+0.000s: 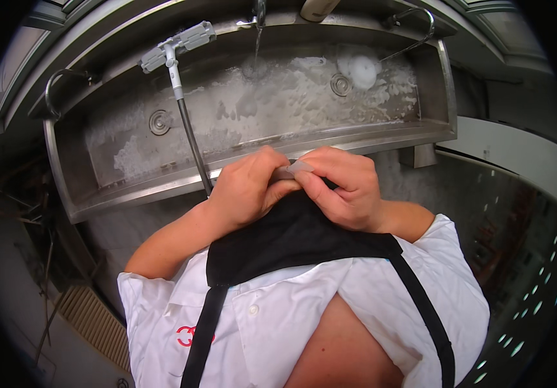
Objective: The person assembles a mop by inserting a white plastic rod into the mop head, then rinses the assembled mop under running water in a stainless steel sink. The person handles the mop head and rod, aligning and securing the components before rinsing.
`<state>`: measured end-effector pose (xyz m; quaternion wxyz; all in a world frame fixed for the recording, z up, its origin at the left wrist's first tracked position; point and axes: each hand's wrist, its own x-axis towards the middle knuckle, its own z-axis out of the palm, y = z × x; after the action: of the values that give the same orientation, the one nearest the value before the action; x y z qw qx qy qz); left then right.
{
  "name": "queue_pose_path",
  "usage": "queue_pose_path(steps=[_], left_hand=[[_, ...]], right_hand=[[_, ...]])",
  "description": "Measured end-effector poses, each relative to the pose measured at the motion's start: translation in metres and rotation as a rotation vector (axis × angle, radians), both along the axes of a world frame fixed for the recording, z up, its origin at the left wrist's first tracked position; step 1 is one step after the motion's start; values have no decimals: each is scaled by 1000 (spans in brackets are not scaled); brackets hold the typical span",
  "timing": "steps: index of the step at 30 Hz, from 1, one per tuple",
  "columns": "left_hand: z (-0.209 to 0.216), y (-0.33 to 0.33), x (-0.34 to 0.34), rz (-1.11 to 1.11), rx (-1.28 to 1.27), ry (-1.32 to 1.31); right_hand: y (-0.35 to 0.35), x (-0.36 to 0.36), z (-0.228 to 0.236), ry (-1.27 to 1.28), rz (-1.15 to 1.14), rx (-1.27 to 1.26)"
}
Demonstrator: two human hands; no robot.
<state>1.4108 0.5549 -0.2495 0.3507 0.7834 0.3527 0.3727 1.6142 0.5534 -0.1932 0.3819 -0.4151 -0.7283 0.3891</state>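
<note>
In front of my chest, my left hand [246, 184] and my right hand [348, 187] meet with their fingertips pinched. Between them is a small, flat, pale grey piece [300, 167] with a pointed flap; its material is unclear, and fingers cover much of it. Both hands are closed on it, the left gripping its left side and the right its upper right edge. Just below them hangs the black apron bib [298, 236]. Beyond the hands runs a long steel trough sink [214, 113], wet and streaked with suds.
A mop with a grey-white head [178, 46] leans across the sink, left of my hands. Water runs from the middle tap [261, 13] and the right tap [430, 26]; another tap [52, 90] stands left. White foam [362, 71] lies near the right drain [340, 84].
</note>
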Motion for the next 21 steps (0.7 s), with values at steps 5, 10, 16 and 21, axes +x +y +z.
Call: queue_pose_path(steps=[5,10,16,21], left_hand=[[-6,3,-8,-81,-95,-48],[-8,0,-4,-124,-40,-94],[-4,-3,-2,-165,-74,-62],[-4,-8,0,-134,-73,-35]], right_hand=[[-3,-2,-8,90,-113,-7],[-5,8,-1,-7,-42,10],[-11,5,-2,-46,-97,4],[-13,4,-1,-26,-81,53]])
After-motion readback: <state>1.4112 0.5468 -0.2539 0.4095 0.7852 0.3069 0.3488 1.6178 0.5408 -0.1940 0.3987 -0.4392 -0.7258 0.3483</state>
